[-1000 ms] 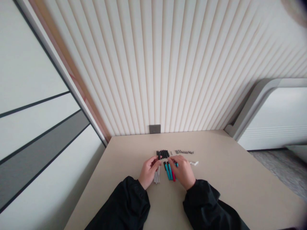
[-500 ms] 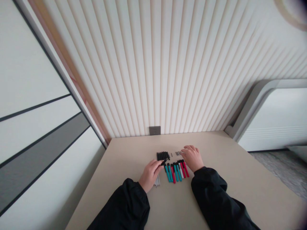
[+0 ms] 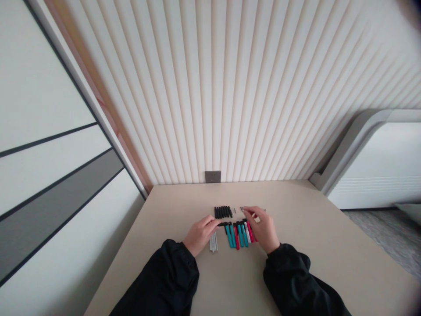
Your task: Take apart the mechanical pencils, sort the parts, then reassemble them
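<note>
My left hand (image 3: 201,235) is closed, pinching a slim black pen part (image 3: 223,224) that points right, above the row of pen barrels. My right hand (image 3: 262,229) reaches over the small metallic pieces (image 3: 242,209), thumb and fingertips drawn together; whatever lies between them is too small to make out. Below and between both hands lie several teal, red and white pen barrels (image 3: 237,239) with black ends. Behind them sits a row of short black tubes (image 3: 222,212). Thin grey-white rods (image 3: 213,242), like pen refills, lie beside my left hand.
Everything lies on a beige table (image 3: 184,197) set against a ribbed cream wall (image 3: 210,87). A dark socket (image 3: 212,177) is fixed low on that wall. A white cabinet (image 3: 66,228) borders the left side, and a pale headboard-like panel (image 3: 378,166) stands at right.
My left hand has shifted slightly left, and the black pen part has swung nearly level. My right hand's fingers have drawn together and come down over the small metallic pieces.
</note>
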Motion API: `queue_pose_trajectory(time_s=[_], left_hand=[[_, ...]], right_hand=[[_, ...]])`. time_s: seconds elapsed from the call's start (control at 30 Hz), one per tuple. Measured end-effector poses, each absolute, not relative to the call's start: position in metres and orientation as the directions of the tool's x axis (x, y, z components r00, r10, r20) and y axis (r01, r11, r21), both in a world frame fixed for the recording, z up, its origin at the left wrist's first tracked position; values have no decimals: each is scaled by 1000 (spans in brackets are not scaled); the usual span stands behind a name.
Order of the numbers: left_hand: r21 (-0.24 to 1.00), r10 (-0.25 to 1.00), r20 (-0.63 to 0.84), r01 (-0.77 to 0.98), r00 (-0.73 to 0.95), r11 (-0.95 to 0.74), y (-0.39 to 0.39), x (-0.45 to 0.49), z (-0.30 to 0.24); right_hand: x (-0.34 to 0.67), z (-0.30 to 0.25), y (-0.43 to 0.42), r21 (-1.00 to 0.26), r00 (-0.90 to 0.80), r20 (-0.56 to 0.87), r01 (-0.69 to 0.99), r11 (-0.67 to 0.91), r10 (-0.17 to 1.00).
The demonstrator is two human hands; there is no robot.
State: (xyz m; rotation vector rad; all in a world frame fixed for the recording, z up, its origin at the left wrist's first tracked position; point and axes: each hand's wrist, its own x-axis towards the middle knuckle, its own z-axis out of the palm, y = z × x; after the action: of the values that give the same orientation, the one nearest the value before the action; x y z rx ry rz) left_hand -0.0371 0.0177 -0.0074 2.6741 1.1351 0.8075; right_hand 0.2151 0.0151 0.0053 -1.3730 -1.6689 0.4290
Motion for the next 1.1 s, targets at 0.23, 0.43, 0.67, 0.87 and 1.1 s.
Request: queue_pose_trajectory(time_s=[0.23, 0.43, 0.67, 0.87, 1.1], left_hand=[[297, 689, 431, 629, 583, -719, 13, -36, -5], [323, 677, 459, 602, 576, -731, 11, -34, -7], [351, 658, 478, 561, 581, -750, 10, -34, -6], [412, 653, 494, 507, 574, -757, 10, -33, -5], [505, 674, 525, 447, 520, -738, 9, -31, -3]], right_hand=[[181, -8, -15, -921, 6, 226, 328, 212, 974], [185, -12, -10, -926, -38, 198, 320, 200, 979], [184, -11, -12, -930, -62, 180, 316, 191, 982], [182, -7, -14, -931, -118, 187, 296, 215, 975], [182, -4, -14, -897, -156, 211, 362, 254, 965]])
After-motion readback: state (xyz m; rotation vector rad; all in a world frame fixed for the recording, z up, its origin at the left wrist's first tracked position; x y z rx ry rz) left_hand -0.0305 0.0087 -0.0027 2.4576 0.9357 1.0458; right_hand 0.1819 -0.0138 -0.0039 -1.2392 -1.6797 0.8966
